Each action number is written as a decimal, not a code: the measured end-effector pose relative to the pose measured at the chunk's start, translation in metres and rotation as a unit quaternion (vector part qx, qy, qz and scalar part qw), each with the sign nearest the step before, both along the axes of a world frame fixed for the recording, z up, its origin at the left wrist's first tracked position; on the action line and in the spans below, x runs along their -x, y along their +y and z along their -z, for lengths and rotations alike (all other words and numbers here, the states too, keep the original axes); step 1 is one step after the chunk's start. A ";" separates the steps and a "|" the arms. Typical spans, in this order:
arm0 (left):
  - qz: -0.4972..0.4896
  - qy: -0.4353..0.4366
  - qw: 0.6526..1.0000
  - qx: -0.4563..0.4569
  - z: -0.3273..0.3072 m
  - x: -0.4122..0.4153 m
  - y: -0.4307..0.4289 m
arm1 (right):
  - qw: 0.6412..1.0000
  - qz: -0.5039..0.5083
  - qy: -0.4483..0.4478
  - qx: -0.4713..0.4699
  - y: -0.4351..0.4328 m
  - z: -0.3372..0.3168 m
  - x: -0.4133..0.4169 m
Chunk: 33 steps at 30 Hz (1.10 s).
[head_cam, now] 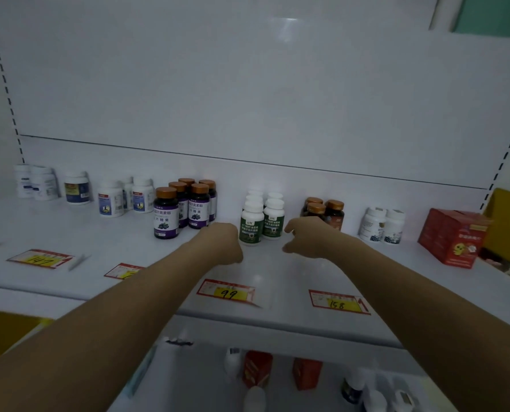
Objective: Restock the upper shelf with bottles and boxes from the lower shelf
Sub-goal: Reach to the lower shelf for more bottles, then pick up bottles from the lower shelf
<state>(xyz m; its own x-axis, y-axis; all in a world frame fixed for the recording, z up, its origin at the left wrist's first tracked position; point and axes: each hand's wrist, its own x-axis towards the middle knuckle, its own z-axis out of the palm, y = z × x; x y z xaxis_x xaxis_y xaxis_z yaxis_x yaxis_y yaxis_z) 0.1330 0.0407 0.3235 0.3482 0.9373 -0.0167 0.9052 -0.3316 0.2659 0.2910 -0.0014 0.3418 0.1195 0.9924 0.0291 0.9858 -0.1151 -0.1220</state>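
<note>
On the upper shelf (69,233) stand groups of bottles: purple-labelled ones with copper caps (166,215), white ones with green labels (252,224), dark ones with copper caps (334,211). My left hand (222,243) rests just left of the front green-labelled bottle, fingers curled, holding nothing I can see. My right hand (305,237) hovers right of the green pair with fingers loosely apart and empty. The lower shelf (188,367) below holds red boxes (256,371) and a few bottles (351,388).
White bottles (111,200) line the shelf's left part, two more white bottles (383,226) and a red carton (453,239) stand at the right. Price tags (227,292) lie along the shelf's front edge. A yellow surface (509,221) borders the far right.
</note>
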 end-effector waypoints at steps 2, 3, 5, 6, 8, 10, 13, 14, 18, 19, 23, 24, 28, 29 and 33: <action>-0.001 -0.006 1.000 -0.014 -0.001 0.002 -0.013 | 1.000 -0.008 0.000 0.000 -0.010 -0.001 0.000; -0.001 -0.011 1.000 -0.023 -0.002 0.004 -0.019 | 1.000 -0.012 -0.003 -0.002 -0.015 -0.002 0.001; 0.000 -0.013 0.999 -0.037 -0.001 0.007 -0.033 | 1.000 -0.020 -0.015 -0.009 -0.029 -0.005 0.004; 0.001 -0.011 0.999 -0.037 0.000 0.010 -0.041 | 0.999 -0.021 -0.021 -0.012 -0.037 -0.006 0.007; 0.004 -0.001 0.999 -0.032 0.000 0.016 -0.058 | 0.999 -0.022 -0.041 -0.008 -0.056 -0.007 0.015; 0.007 0.010 0.999 -0.033 -0.001 0.024 -0.076 | 0.998 -0.024 -0.059 -0.005 -0.077 -0.008 0.024; 0.018 0.019 0.999 -0.041 -0.005 0.035 -0.104 | 0.998 -0.018 -0.055 -0.012 -0.111 -0.012 0.035; 0.024 0.022 0.998 -0.045 -0.006 0.039 -0.114 | 0.998 -0.012 -0.052 -0.016 -0.125 -0.013 0.039; 0.058 0.001 0.996 -0.068 0.001 0.055 -0.164 | 0.999 0.024 -0.032 -0.022 -0.187 -0.004 0.052; 0.071 -0.007 0.995 -0.069 0.006 0.058 -0.177 | 0.999 0.034 -0.028 -0.016 -0.203 0.002 0.055; 0.102 -0.051 0.993 -0.030 0.038 0.064 -0.229 | 0.996 0.085 0.002 0.027 -0.264 0.042 0.056; 0.107 -0.052 0.993 -0.016 0.047 0.064 -0.240 | 0.995 0.097 0.012 0.038 -0.278 0.053 0.054; 0.116 -0.042 0.992 0.038 0.080 0.055 -0.269 | 0.987 0.137 0.037 0.074 -0.329 0.094 0.036; 0.121 -0.037 0.990 0.055 0.089 0.050 -0.274 | 0.985 0.147 0.041 0.084 -0.340 0.103 0.029; 0.132 -0.027 0.986 0.102 0.124 0.020 -0.290 | 0.973 0.182 0.068 0.125 -0.372 0.139 -0.009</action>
<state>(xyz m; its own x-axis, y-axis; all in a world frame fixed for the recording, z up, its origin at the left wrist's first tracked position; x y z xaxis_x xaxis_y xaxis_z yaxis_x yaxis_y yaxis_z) 0.1128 -0.2490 0.1999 0.5847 0.7933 -0.1696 0.7775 -0.4883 0.3962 0.2998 -0.3731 0.2025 0.4504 0.8574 -0.2491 0.8508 -0.4967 -0.1713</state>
